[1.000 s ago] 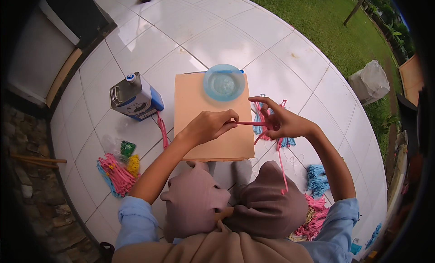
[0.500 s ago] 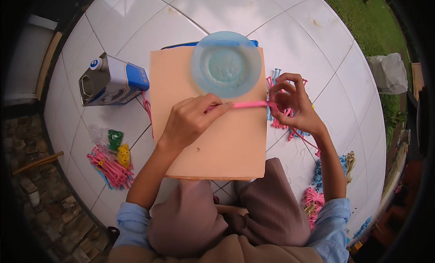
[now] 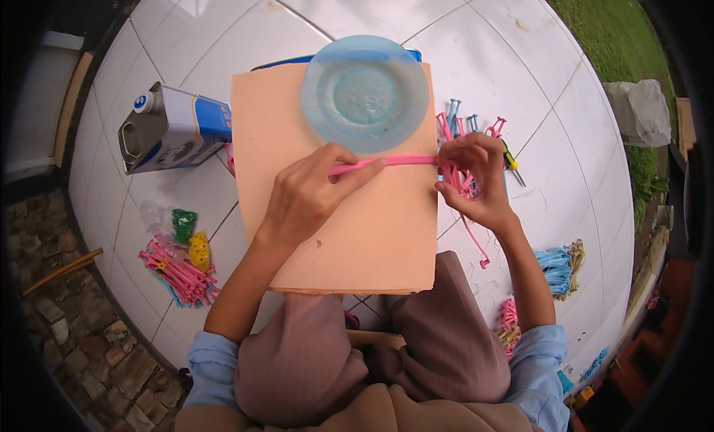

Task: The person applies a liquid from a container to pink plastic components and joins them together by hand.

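A narrow pink strip (image 3: pixel 410 160) stretches sideways over a peach-coloured board (image 3: pixel 357 231). My left hand (image 3: pixel 301 190) pinches its left part between thumb and fingers, knuckles up. At the board's right edge, my right hand (image 3: pixel 480 179) has its fingers curled round the strip's right end. Below that hand dangles a thin pink strand (image 3: pixel 472 240) with a small knob at its tip. Just beyond the strip, a translucent blue plate (image 3: pixel 316 97) rests on the board. The right hand partly hides a pile of pink and blue strips (image 3: pixel 454 123).
A white and blue metal can (image 3: pixel 178 127) stands left of the board. Pink strips (image 3: pixel 182 272) lie near green (image 3: pixel 184 225) and yellow (image 3: pixel 199 252) packets. On the right are a yellow-handled tool (image 3: pixel 509 157), blue bundles (image 3: pixel 554 268) and a whitish plastic bag (image 3: pixel 638 112).
My right hand has come slightly lower and its raised fingers have curled in toward the strip. The dangling strand has swung left. The view has shifted slightly.
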`<action>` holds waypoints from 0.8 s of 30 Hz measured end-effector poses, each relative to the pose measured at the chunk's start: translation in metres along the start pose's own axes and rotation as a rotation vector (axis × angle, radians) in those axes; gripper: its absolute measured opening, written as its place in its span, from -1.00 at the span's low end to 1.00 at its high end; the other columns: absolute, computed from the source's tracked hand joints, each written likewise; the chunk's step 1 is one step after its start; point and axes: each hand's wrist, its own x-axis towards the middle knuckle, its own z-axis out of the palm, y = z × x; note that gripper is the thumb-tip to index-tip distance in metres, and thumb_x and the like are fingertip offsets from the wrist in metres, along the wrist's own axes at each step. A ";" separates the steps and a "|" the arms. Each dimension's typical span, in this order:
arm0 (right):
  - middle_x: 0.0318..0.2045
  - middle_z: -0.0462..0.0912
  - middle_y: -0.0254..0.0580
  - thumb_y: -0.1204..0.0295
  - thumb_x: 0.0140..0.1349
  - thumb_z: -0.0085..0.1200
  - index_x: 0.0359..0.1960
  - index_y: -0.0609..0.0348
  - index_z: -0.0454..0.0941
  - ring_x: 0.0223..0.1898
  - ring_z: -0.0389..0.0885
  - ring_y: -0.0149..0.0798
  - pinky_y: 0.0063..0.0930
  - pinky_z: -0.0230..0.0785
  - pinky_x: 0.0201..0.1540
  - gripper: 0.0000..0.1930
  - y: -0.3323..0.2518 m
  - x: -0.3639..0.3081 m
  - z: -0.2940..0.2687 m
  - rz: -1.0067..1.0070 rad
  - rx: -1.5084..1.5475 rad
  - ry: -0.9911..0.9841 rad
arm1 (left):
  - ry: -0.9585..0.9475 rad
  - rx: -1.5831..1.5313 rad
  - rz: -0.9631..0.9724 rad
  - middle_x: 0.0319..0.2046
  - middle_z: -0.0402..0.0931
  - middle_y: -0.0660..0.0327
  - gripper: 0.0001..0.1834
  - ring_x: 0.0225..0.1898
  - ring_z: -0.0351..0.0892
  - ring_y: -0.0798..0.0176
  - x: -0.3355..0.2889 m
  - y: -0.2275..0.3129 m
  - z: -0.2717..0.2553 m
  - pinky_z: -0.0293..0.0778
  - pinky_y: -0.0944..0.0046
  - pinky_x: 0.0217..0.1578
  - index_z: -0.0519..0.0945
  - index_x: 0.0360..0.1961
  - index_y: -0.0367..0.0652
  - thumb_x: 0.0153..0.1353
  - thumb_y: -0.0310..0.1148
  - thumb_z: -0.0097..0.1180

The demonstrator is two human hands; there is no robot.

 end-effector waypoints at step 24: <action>-0.30 0.46 -0.18 0.48 -0.05 0.27 -0.08 0.17 0.37 -0.25 0.44 -0.11 -0.26 0.35 -0.17 -0.54 0.010 -0.005 0.013 -0.453 -0.681 0.071 | 0.029 -0.106 -0.104 -0.44 0.40 0.26 -0.60 -0.50 0.52 0.30 -0.001 0.002 0.003 0.49 0.37 -0.53 0.66 -0.21 0.07 -0.18 -0.49 0.20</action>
